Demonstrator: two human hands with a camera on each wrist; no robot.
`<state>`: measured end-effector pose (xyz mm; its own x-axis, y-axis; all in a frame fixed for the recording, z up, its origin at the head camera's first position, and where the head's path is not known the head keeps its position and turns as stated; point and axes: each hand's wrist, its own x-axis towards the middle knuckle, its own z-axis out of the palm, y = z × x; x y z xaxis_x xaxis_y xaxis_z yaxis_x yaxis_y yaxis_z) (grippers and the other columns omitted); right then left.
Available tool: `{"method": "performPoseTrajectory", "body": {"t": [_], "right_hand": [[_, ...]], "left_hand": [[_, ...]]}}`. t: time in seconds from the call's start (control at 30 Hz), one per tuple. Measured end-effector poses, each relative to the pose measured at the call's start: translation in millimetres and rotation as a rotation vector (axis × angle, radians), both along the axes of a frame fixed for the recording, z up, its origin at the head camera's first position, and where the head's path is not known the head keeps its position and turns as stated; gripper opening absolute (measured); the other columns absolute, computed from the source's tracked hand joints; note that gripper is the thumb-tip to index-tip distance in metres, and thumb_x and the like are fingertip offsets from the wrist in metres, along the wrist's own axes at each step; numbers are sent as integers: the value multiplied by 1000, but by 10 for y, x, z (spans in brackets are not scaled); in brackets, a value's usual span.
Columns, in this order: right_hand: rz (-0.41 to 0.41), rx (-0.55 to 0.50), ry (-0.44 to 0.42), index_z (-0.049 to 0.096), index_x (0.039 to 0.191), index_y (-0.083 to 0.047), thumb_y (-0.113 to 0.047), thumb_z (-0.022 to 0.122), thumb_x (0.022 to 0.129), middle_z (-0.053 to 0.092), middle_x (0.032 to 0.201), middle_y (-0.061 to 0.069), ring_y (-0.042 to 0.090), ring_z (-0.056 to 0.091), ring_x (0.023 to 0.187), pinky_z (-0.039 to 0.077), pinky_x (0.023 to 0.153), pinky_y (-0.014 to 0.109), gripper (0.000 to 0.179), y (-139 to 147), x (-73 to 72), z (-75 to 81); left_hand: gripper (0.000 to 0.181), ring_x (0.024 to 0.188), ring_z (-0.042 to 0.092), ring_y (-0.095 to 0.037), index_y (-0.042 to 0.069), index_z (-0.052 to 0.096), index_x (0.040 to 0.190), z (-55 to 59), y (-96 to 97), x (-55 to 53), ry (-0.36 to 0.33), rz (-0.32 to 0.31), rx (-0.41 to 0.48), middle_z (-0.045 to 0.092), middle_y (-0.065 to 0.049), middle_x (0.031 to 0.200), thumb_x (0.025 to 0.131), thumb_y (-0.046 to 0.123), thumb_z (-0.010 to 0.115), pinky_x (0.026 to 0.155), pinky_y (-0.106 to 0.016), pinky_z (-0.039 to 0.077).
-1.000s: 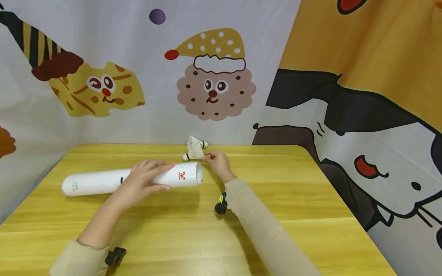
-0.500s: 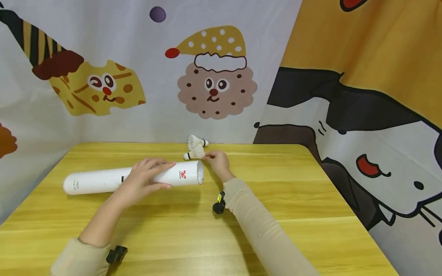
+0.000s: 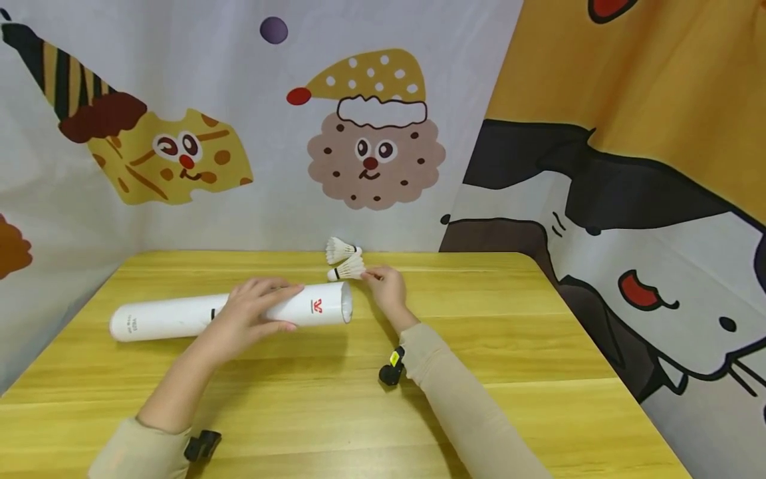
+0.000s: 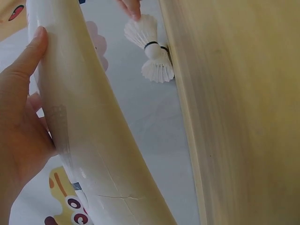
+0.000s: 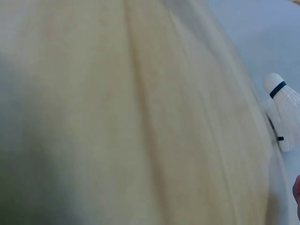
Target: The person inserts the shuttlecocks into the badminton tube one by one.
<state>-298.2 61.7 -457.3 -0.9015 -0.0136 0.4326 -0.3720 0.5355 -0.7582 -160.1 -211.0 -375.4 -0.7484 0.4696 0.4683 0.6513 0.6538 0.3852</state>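
Note:
A white shuttlecock tube (image 3: 167, 318) with a red logo lies across the table, its end at the right uncovered and facing the right hand. My left hand (image 3: 248, 313) grips it from above near that end; in the left wrist view the thumb lies along the tube (image 4: 93, 117). With thumb and fingertips my right hand (image 3: 387, 293) pinches the feather rim of the nearer shuttlecock (image 3: 350, 267), whose cork points left. Just behind and overlapped by it is a second shuttlecock (image 3: 340, 250), cork to the right. The right wrist view catches only part of a shuttlecock (image 5: 288, 103) at its edge.
The wood-grain table (image 3: 509, 332) ends at a back edge close behind the shuttlecocks. A cartoon-printed curtain (image 3: 239, 219) hangs right behind it and along the right side. Both wrists carry small black cameras.
The right hand has drawn slightly right and toward me, and the nearer shuttlecock has shifted right with it. The left hand and the tube have stayed in place.

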Motion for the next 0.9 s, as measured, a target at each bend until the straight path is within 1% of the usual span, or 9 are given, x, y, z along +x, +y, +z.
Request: {"method": "performPoseTrajectory", "body": {"t": [0.17,0.3,0.4,0.53,0.67,0.8,0.9], "right_hand": [[-20,-86,27,77,88,-2,-13,76,84,69,78,7,17,57,68,46,62,29,12,105,100,52],[-23,-118,12,77,90,-3,-16,75,84,66,75,5,15,54,66,44,58,27,14,170,179,115],[-14,-157,16,77,90,-3,-15,75,84,65,75,4,14,53,65,43,56,26,13,219,249,188],[3,-213,67,77,87,0,-11,76,83,61,71,4,14,49,63,40,54,24,11,296,346,322],[43,-249,131,76,84,3,-7,77,81,56,67,4,13,46,61,37,53,22,11,378,446,463],[95,-264,182,75,84,4,-5,77,81,56,67,7,12,45,61,36,54,19,9,450,591,585],[133,-267,219,74,83,7,0,75,81,55,66,11,10,43,60,35,52,18,7,484,790,731]], "left_hand": [[69,119,42,-30,25,53,139,1,22,-16,-16,-4,0,52,-3,131,76,26,81,96,-54,25],[68,119,43,-30,25,53,139,6,30,-17,-14,3,-1,52,-3,130,76,26,81,96,-55,25],[68,119,43,-30,24,54,138,7,31,-6,-9,6,-2,53,-3,130,76,26,81,96,-55,25],[68,118,43,-30,23,54,138,9,34,9,-8,4,-1,53,-4,130,76,27,81,95,-54,26],[68,118,43,-30,22,54,138,21,39,19,-5,6,1,53,-4,130,76,26,81,95,-54,26],[69,117,44,-30,22,55,138,33,38,26,4,8,1,53,-5,129,74,23,82,96,-55,26],[69,117,44,-30,21,55,138,32,30,29,5,6,0,53,-5,129,74,23,82,94,-54,26]]}}
